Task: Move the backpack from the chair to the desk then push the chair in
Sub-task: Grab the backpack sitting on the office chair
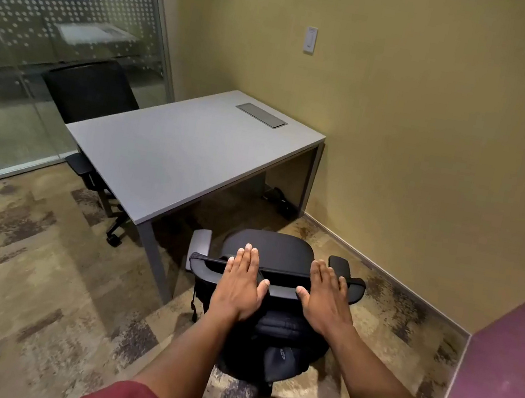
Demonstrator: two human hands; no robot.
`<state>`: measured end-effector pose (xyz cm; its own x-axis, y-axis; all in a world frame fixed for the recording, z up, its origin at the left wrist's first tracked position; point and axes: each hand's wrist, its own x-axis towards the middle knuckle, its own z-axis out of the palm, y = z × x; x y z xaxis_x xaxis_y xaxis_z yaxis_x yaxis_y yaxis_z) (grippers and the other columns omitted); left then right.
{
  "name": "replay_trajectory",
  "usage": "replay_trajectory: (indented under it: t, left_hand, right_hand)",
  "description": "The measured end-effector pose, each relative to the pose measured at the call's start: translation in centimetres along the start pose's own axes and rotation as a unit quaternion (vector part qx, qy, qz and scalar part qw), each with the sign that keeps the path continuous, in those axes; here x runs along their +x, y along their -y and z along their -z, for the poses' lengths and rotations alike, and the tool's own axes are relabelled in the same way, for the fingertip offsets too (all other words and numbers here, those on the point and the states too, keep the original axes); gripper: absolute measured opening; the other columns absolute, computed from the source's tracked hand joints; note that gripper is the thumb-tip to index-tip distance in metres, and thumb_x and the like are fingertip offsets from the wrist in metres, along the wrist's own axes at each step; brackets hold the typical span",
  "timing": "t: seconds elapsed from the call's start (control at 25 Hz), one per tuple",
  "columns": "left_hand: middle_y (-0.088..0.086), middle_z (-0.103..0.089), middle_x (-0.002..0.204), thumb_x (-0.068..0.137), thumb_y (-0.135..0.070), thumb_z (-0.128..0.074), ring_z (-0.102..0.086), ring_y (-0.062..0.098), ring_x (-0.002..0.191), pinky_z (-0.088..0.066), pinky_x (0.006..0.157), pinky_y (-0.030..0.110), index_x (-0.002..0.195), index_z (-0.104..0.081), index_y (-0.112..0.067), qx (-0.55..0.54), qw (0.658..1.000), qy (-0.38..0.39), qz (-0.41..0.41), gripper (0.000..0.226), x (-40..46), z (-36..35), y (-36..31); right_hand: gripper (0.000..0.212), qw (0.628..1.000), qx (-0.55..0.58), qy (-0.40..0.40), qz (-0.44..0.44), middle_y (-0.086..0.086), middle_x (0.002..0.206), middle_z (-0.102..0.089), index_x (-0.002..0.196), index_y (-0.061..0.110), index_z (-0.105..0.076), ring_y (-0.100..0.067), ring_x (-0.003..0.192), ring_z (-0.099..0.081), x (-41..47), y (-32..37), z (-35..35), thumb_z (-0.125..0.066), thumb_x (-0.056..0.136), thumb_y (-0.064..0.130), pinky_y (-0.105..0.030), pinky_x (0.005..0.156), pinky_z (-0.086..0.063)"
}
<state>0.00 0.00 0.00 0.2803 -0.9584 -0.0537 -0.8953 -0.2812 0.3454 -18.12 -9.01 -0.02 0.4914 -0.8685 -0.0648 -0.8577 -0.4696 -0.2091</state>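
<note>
My left hand [240,283] and right hand [324,296] lie flat and open on the chair [279,254] back's top edge, gripping nothing, ready to push it toward the counter [175,149] ahead, though the backpack [275,343] hangs just below my palms.

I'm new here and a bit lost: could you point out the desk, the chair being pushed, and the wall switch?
desk [175,149]: head view, bare grey top.
chair [266,248]: head view, black seat.
wall switch [310,39]: head view, white plate.
</note>
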Motion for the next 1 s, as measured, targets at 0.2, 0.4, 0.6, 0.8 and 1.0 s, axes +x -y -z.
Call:
replay_trajectory:
  t: [0.2,0.4,0.6,0.8,1.0]
  left_hand:
    - [0.016,0.004,0.169,0.098,-0.061,-0.031,0.006,0.028,0.156,0.003,0.126,0.043,0.160,-0.003,-0.005,-0.012,0.995,0.012,0.094,0.088,1.2,0.0,-0.1]
    - [0.019,0.004,0.168,0.090,-0.058,-0.041,0.005,0.033,0.156,0.005,0.125,0.047,0.160,-0.004,-0.002,-0.031,0.984,0.009,0.174,0.096,2.3,0.2,0.4]
    - [0.021,0.002,0.168,0.082,-0.057,-0.051,0.010,0.037,0.155,0.011,0.122,0.050,0.159,-0.008,0.000,-0.047,0.965,-0.010,0.258,0.105,3.2,0.7,1.3]
    - [0.025,0.009,0.166,0.079,-0.056,-0.061,0.014,0.045,0.152,0.006,0.122,0.055,0.157,0.000,0.001,-0.073,0.932,-0.047,0.352,0.115,3.2,0.9,2.0]
    - [0.029,-0.003,0.165,0.084,-0.036,-0.068,-0.005,0.044,0.154,-0.011,0.124,0.047,0.156,0.000,0.005,-0.128,0.920,-0.086,0.360,0.107,3.1,1.5,3.0]
  right_hand:
    - [0.066,0.998,0.030,-0.009,-0.046,-0.010,0.162,-0.023,0.154,0.010,-0.021,-0.026,0.151,-0.015,0.7,-0.1,-0.2,-0.034,0.099,0.043,-0.045,0.123,-0.008]
    - [0.062,0.997,0.024,0.004,-0.073,-0.009,0.159,-0.031,0.150,0.012,-0.032,-0.028,0.149,-0.019,1.6,-0.7,-0.2,-0.035,0.095,0.041,-0.048,0.122,-0.011]
    - [0.066,0.991,0.032,0.020,-0.132,-0.010,0.161,-0.028,0.150,0.012,-0.032,-0.035,0.150,-0.015,2.8,-1.2,-0.2,-0.037,0.090,0.040,-0.049,0.122,-0.008]
    - [0.073,0.976,0.044,0.029,-0.209,-0.013,0.161,-0.025,0.151,0.013,-0.031,-0.044,0.148,-0.010,3.3,-1.5,0.2,-0.039,0.086,0.045,-0.054,0.120,-0.002]
    - [0.065,0.963,0.072,0.011,-0.260,-0.020,0.148,-0.039,0.143,0.011,-0.038,-0.047,0.130,-0.035,3.4,-2.0,0.6,-0.041,0.086,0.041,-0.051,0.109,-0.032]
